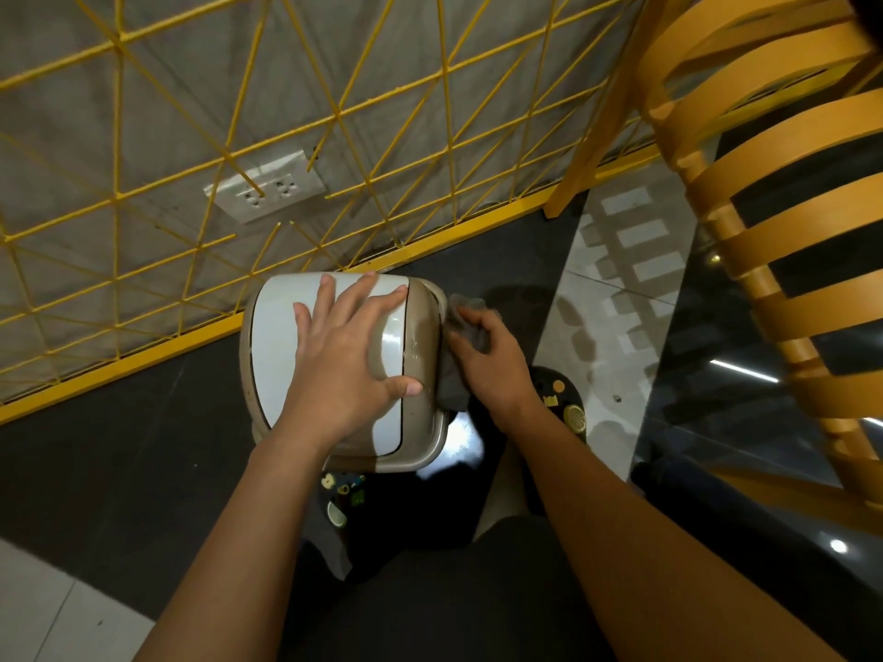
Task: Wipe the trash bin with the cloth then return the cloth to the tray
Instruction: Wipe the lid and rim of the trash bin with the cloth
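Head view: trash bin (274,355), white lid w/ tan rim, stands on the dark floor strip (119,422) close to its far edge, where the yellow base rail of a wire grid fence (191,260) runs along a grey wall. L hand (344,355) lies flat on the lid, fingers straight and spread, thumb reaching toward the lid's right edge, gripping nothing. R hand (492,365) is curled round a dark grey cloth (453,387), holding it against the bin's right side just under the rim (part of the cloth bunches above the knuckles, part hangs below). A double wall socket (267,188) sits behind the grid, up-left of the bin. A yellow slatted chair (764,241) fills the upper right, over the lighter glossy floor. Black fruit-print footwear (568,408) shows near the bin's base, below the R wrist.
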